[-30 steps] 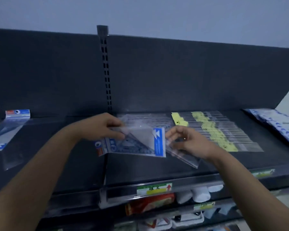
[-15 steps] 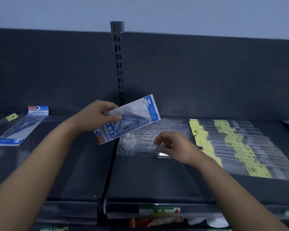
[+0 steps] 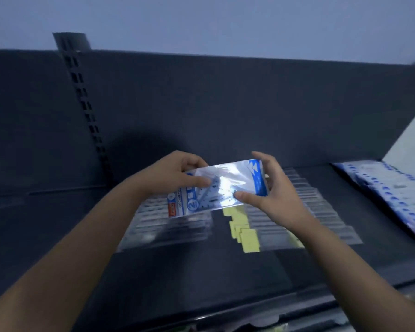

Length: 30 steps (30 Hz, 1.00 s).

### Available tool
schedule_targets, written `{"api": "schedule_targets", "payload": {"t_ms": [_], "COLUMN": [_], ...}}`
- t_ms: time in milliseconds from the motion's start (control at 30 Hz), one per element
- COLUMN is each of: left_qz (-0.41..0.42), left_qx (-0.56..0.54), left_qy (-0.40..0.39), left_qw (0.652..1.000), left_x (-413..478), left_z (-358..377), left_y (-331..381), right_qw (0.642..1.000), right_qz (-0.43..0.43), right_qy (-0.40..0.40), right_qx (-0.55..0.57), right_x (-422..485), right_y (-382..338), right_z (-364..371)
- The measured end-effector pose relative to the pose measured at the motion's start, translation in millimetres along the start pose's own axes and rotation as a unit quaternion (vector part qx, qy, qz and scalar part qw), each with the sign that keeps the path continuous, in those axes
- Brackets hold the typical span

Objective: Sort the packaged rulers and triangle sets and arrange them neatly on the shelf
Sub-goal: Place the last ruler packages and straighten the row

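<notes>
Both hands point(image 3: 225, 185) hold a triangle set point(image 3: 222, 186) above ruler packs point(image 3: 321, 212) on the shelf point(image 3: 201, 279).

hands: 2, left hand point(image 3: 175, 174) and right hand point(image 3: 276, 192) | triangle set packet point(image 3: 225, 185): 1 | ruler piles: 2, left pile point(image 3: 158, 226) and right pile point(image 3: 321, 212), packets within too blurred to count | blue-printed packet row point(image 3: 388, 188): 1 | slotted post point(image 3: 84, 104): 1
</notes>
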State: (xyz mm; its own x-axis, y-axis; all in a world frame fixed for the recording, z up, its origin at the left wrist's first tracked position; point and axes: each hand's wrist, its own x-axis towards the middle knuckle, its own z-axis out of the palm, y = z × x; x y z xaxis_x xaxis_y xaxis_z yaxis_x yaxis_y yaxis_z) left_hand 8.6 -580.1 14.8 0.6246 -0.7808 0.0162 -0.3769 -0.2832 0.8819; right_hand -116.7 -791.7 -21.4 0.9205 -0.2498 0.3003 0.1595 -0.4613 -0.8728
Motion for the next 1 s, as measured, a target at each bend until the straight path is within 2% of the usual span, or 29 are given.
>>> {"api": "schedule_targets", "payload": {"t_ms": [233,433,633,800,933,1000], "left_qz": [0.021,0.003,-0.009,0.017,0.007,-0.007], "left_qx": [0.041,0.086,0.071,0.099,0.189,0.189], "left_qy": [-0.017,-0.012,-0.027,-0.046,-0.103,-0.118], "left_qw": [0.999,0.996,0.997,0.994,0.977,0.975], "left_x": [68.1,120.7,179.8,232.7,264.6,274.5], "left_z": [121.8,234.7,331.1,390.5,417.0,421.0], "left_y": [64.8,110.3,146.7,153.2,141.4,135.5], "right_qw": [0.998,0.999,0.998,0.995,0.989,0.984], "right_qz": [0.029,0.02,0.042,0.092,0.146,0.156], "right_qy": [0.019,0.026,0.035,0.032,-0.022,-0.044], "right_qx": [0.058,0.032,-0.006,-0.034,-0.029,-0.075], "right_x": [-30.3,-66.3,-88.6,-87.4,-80.1,-72.3], "right_y": [51.3,105.9,146.1,182.0,208.5,217.3], "right_z": [-133.4,-258.2,-360.2,-420.0,-441.5,-445.6]}}
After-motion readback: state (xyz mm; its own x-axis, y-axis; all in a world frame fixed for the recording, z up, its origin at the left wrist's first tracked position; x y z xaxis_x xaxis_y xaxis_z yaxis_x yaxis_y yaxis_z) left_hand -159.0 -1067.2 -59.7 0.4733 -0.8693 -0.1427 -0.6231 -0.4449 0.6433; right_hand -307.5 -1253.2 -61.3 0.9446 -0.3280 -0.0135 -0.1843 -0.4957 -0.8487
